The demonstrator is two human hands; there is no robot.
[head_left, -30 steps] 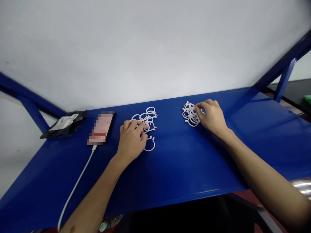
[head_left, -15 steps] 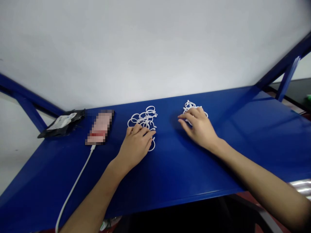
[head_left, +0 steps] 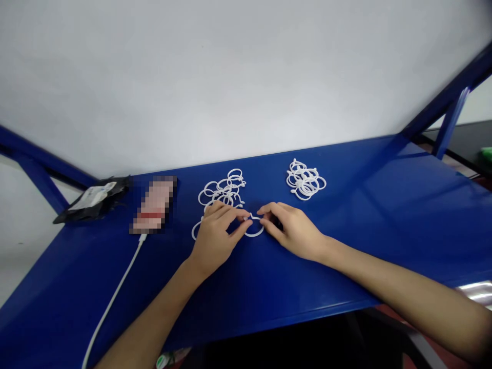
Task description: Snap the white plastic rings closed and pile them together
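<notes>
Far left on the blue tabletop (head_left: 292,284): one black packet (head_left: 96,199), crumpled, bearing a white label, lying near the back edge below a slanting blue strut (head_left: 46,182). Next, to its right: one phone (head_left: 154,205), flat, its screen pixelated to pink with a red band, detail unreadable. Plugged into its near end: one white cable (head_left: 113,297), trailing down toward you and out of view at the bottom. Next: one loose white ring (head_left: 193,231), partly hidden behind your left hand (head_left: 215,233). Beyond that hand, toward the back: one heap of white rings (head_left: 226,189), overlapping, several with small knobbed ends. Your left hand, thumb and forefinger pinched on the left side of a single open white ring (head_left: 254,235), which lies between your two hands in front of the heap. Your right hand (head_left: 298,230), thumb and fingertips closed on the right side of the same ring, the remaining fingers curled. Behind your right hand and well apart from the first heap: a second, tighter pile of white rings (head_left: 305,180). Far right: another blue strut (head_left: 451,123), rising at the tabletop's edge.
</notes>
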